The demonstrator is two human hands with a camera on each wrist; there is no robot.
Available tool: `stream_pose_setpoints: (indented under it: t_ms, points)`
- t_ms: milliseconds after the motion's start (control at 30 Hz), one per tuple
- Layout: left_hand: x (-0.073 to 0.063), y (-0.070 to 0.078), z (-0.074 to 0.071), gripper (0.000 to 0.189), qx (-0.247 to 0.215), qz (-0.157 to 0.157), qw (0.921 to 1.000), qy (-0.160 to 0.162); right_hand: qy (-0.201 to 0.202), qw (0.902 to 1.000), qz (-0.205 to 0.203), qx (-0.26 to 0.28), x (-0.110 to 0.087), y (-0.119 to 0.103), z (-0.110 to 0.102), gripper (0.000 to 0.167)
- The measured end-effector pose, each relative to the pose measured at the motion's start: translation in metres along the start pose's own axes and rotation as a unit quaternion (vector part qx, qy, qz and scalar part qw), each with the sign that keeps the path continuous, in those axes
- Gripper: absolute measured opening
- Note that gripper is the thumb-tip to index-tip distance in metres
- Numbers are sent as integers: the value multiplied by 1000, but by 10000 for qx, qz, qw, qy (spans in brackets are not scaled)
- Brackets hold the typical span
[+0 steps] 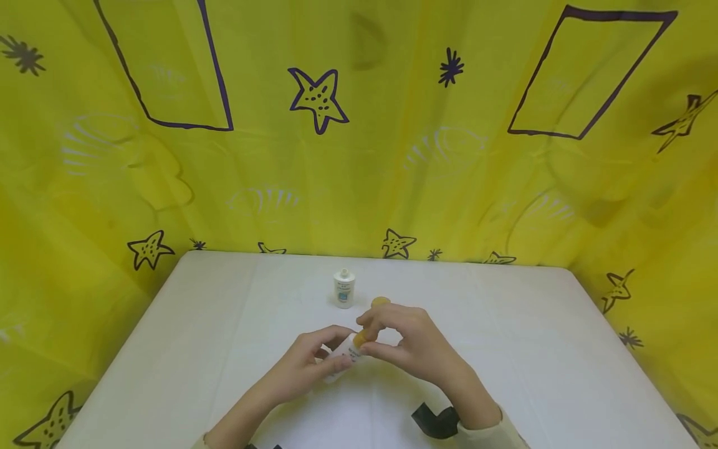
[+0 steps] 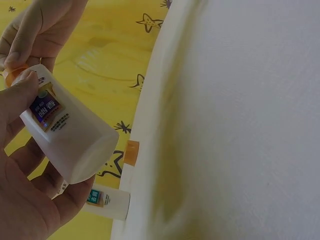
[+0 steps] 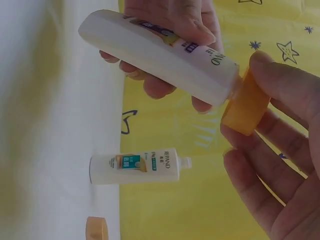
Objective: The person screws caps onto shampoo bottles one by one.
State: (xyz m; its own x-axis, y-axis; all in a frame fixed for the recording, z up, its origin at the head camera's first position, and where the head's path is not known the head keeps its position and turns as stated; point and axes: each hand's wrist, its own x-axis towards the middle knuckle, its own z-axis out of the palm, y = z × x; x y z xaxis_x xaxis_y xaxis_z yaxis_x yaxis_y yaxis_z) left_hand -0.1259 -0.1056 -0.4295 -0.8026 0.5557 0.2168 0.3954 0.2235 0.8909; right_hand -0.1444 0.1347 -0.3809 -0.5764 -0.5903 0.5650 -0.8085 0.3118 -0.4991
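Note:
A white bottle (image 3: 165, 60) with a purple label lies tilted in my left hand (image 1: 314, 365), whose fingers and thumb grip its body. My right hand (image 1: 412, 340) pinches an orange cap (image 3: 246, 107) at the bottle's neck. In the right wrist view the cap sits at the neck's end, a little of the neck showing; I cannot tell whether it is threaded on. Behind the hands a second white bottle (image 1: 344, 289) with a teal label stands upright, its narrow nozzle bare. Another orange cap (image 1: 381, 301) rests on the table to its right, partly behind my right hand.
Both bottles are over a white-covered table (image 1: 269, 293). A yellow curtain (image 1: 359, 162) with drawn stars hangs along its back and sides. A black strap (image 1: 436, 421) is at my right wrist, by the sleeve (image 1: 493, 433).

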Motion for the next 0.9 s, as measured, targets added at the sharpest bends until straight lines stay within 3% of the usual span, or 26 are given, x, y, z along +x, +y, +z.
stream_pose_setpoints:
  t_ms: [333, 900]
  points:
    - [-1, 2, -4, 30, 60, 56, 9997, 240, 69, 9997, -97, 223, 0, 0, 0, 21]
    - [1, -1, -10, 30, 108, -81, 9996, 258, -189, 9992, -127, 325, 1, 1, -1, 29]
